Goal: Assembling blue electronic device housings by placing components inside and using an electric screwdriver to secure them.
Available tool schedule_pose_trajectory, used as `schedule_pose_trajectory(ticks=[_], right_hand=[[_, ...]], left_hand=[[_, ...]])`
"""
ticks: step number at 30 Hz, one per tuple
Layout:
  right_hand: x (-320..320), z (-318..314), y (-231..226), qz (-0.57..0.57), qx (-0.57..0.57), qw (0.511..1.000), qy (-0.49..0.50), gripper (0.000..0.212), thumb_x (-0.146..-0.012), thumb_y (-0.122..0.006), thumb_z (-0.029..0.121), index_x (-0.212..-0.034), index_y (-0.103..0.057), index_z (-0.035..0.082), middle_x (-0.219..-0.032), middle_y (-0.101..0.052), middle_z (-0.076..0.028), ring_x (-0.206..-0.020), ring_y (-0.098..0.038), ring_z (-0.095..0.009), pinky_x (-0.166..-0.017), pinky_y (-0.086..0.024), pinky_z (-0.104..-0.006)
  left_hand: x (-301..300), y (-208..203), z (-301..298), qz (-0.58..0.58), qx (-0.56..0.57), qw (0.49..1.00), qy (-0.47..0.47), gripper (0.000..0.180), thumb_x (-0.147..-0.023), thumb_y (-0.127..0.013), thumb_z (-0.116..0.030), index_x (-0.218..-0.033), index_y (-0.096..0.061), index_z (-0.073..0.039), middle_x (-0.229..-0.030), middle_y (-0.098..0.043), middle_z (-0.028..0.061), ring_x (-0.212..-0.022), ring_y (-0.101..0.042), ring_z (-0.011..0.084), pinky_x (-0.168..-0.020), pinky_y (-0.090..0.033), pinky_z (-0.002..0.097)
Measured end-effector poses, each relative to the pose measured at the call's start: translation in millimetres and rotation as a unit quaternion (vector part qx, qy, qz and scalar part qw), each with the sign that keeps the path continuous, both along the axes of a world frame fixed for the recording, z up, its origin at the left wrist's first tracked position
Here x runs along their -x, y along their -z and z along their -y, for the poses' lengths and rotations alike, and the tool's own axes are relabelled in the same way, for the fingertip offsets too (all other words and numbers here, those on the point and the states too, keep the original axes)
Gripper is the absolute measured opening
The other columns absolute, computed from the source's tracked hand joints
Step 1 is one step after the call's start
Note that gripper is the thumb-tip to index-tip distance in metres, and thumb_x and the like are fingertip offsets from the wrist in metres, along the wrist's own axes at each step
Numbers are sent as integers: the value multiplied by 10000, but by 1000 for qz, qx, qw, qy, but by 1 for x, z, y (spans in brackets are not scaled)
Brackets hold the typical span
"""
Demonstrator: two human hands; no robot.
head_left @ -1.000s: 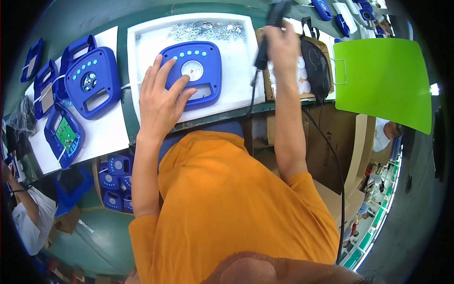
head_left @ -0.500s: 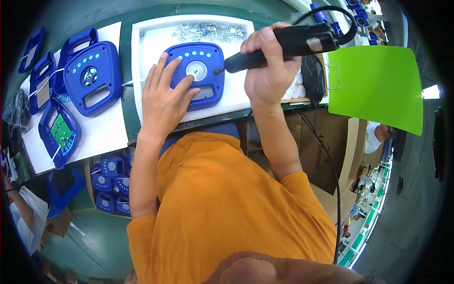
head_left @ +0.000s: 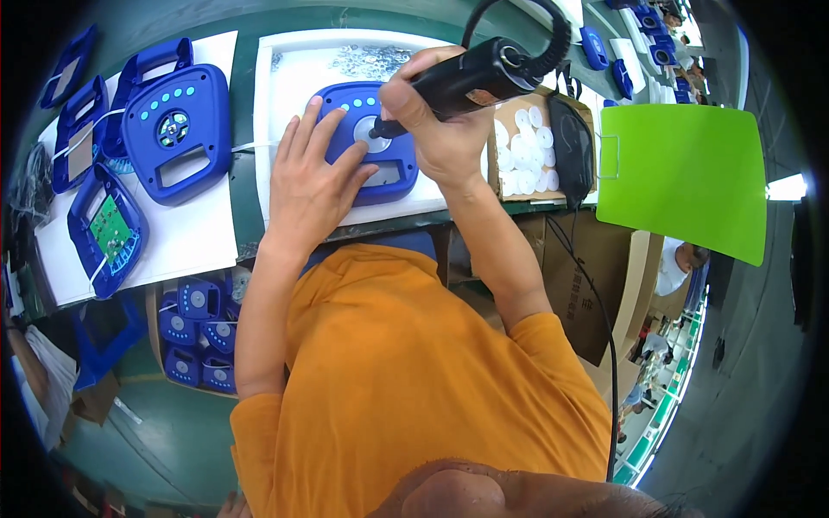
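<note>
Housing (head_left: 406,164): blue rounded plastic with pale round disc (head_left: 363,129), in white foam tray (head_left: 266,95), upper centre of frame.
Right hand (head_left: 453,142): wrapped round black cylindrical power driver (head_left: 466,82), its end over disc.
Left hand (head_left: 311,190): spread wide on housing.
Driver: best held square, left hand well clear.

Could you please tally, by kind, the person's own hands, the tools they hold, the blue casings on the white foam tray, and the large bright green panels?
Own hands (left hand, right hand): 2
Black corded tool: 1
Blue casing on the white foam tray: 1
Bright green panel: 1
Total: 5
</note>
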State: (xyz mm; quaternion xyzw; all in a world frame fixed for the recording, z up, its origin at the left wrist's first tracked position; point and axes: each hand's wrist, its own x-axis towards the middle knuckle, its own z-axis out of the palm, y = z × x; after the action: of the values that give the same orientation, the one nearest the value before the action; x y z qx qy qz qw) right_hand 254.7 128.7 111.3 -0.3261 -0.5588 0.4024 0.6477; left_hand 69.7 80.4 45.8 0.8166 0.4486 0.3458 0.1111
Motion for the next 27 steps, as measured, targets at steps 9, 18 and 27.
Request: schedule_pose_trajectory(ticks=[9, 18, 27], right_hand=[[22, 7, -13, 54, 24, 997, 42, 285, -975, -956, 153, -1086, -716, 48, -921, -736, -31, -774, -718, -115, -698, -581, -246], [7, -2, -10, 141, -5, 989, -40, 299, -951, -969, 106, -1098, -711, 74, -896, -734, -12, -730, -694, -104, -677, -569, -242], [4, -5, -6, 90, -2, 995, -38, 280, -955, -958, 84, -1086, -710, 85, -895, -746, -22, -717, -707, -107, -647, -583, -240]], left_hand=[[-1, 0, -1, -5, 2, 1000, -3, 270, -1009, -838, -384, -1165, -842, -163, -1520, -656, 179, -1576, -511, 456, -1288, -415, 624], [-2, 2, -1, -13, 1, 1000, -10, 242, -1028, -826, -367, -1170, -853, -173, -1526, -663, 171, -1577, -514, 452, -1304, -407, 611], [-2, -1, 0, -15, 2, 1000, -10, 228, -1007, -846, -333, -1177, -851, -181, -1527, -668, 160, -1559, -536, 452, -1290, -426, 610]])
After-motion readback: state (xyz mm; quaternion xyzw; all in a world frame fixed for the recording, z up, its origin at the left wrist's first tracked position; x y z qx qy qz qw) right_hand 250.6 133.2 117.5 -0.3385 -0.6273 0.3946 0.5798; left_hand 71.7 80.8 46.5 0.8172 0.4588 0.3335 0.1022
